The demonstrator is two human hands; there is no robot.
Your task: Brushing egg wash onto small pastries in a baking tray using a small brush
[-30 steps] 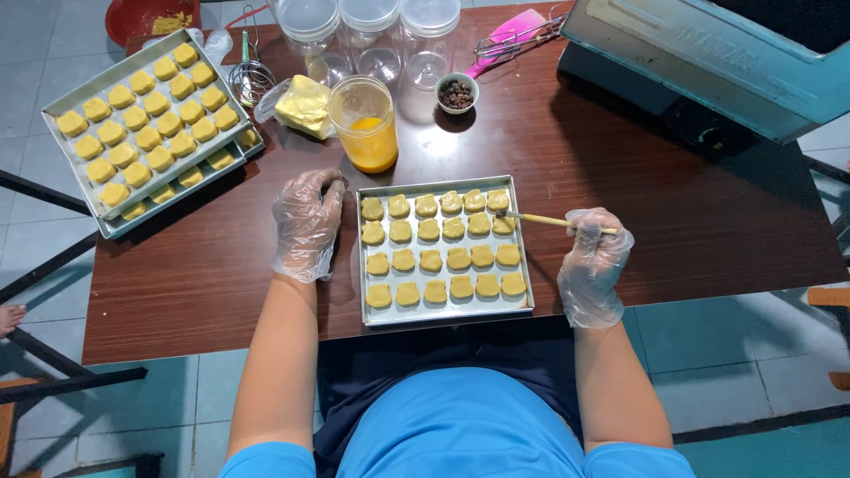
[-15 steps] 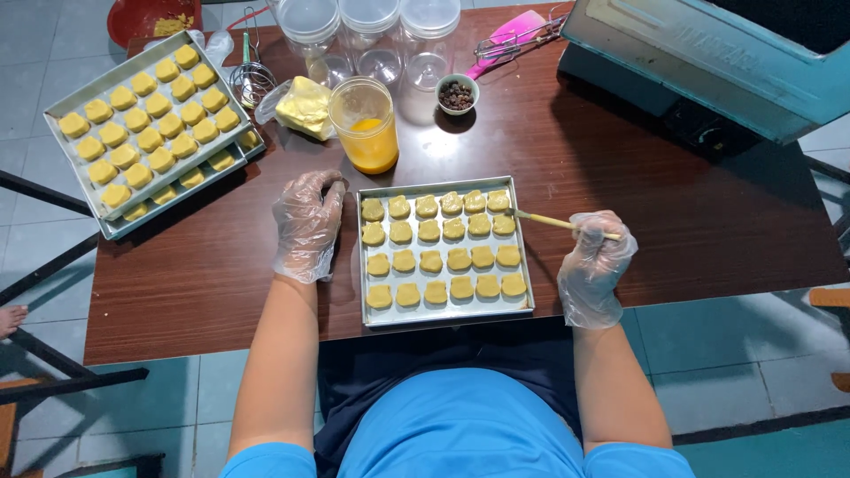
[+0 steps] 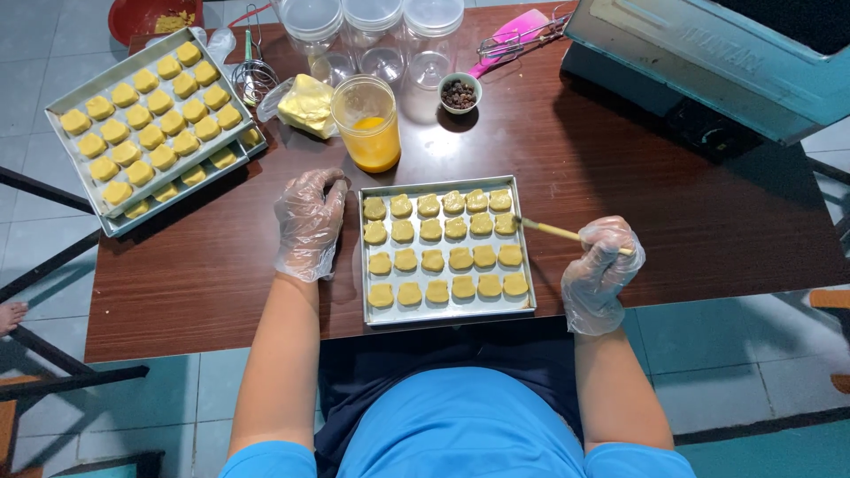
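A metal baking tray of pale, unbaked cookies is set near the front edge of the brown tabletop, its near rim almost level with that edge. The left hand, gloved in clear plastic, is laid flat with fingers spread, just beside the tray's left rim and touching it. The right hand, also gloved, is held at the tray's right side close to the tabletop's front edge; its grip is pinched on a thin wooden-handled brush, whose tip is placed on the cookie at the right end of the second row.

Bare wood is seen to the right of the tray up to a grey-blue metal appliance at the far right corner, and to the left between the hand and two stacked trays of yellow cookies that overhang the left edge.

Behind the tray, a clear jar of orange liquid is stood just beyond its far rim. A plastic-wrapped yellow block is placed beside the jar. Three lidded clear containers are lined along the far edge, with a small white bowl of dark pieces, a wire whisk and a pink spatula nearby. A red bowl is seen beyond the far left corner.
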